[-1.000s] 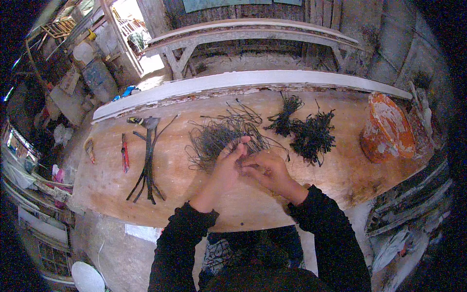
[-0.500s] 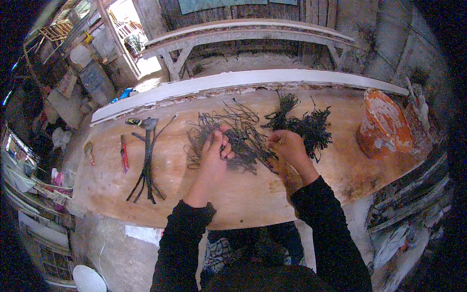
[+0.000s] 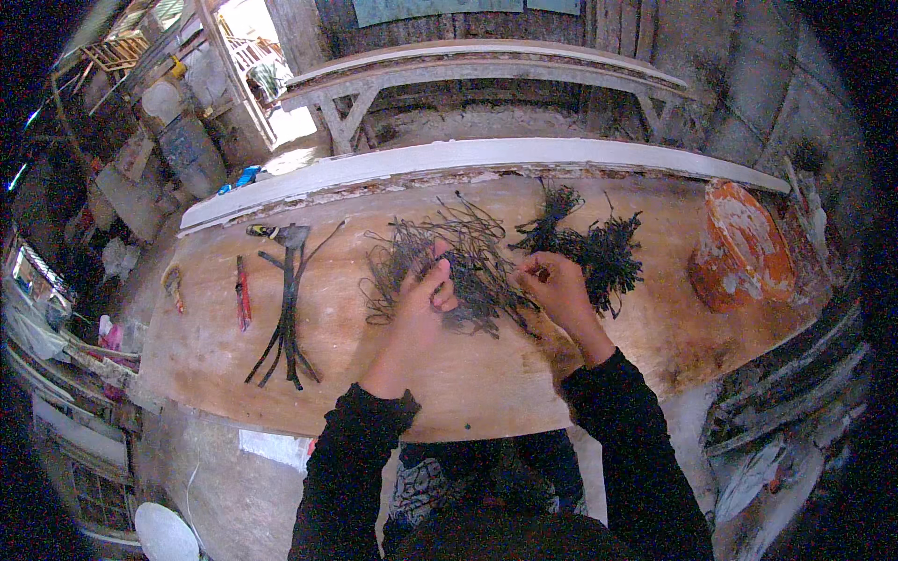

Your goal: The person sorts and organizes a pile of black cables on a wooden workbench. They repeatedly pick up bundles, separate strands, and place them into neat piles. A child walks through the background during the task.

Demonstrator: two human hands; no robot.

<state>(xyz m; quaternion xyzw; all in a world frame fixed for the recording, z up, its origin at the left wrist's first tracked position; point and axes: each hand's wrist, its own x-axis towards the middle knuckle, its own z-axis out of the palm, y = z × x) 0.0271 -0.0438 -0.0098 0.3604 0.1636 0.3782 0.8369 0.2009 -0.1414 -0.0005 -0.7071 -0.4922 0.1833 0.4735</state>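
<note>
A loose heap of thin black cords in loops (image 3: 477, 271) lies on the wooden table between my hands. My left hand (image 3: 423, 297) is over the heap's left part, its fingers curled and slightly blurred; what they grip, if anything, is too fine to make out. At the heap's right edge my right hand (image 3: 558, 285) is closed in a pinch, with strands of black cord at its fingertips. Just beyond that hand sits a denser bundle of short black loops (image 3: 613, 251), with a smaller tuft (image 3: 554, 208) beside it.
Flat black strips (image 3: 288, 318) lie left of the heap, under a dark-headed tool (image 3: 292, 236). Farther left are a red-handled tool (image 3: 243, 294) and a brush (image 3: 173, 285). An orange, plaster-smeared bucket (image 3: 739, 252) lies at right. A long white board (image 3: 468, 154) borders the far edge.
My left hand has turned slightly and shifted a little right and down. My right hand keeps its pinch in nearly the same place. The whole view has shifted slightly.
</note>
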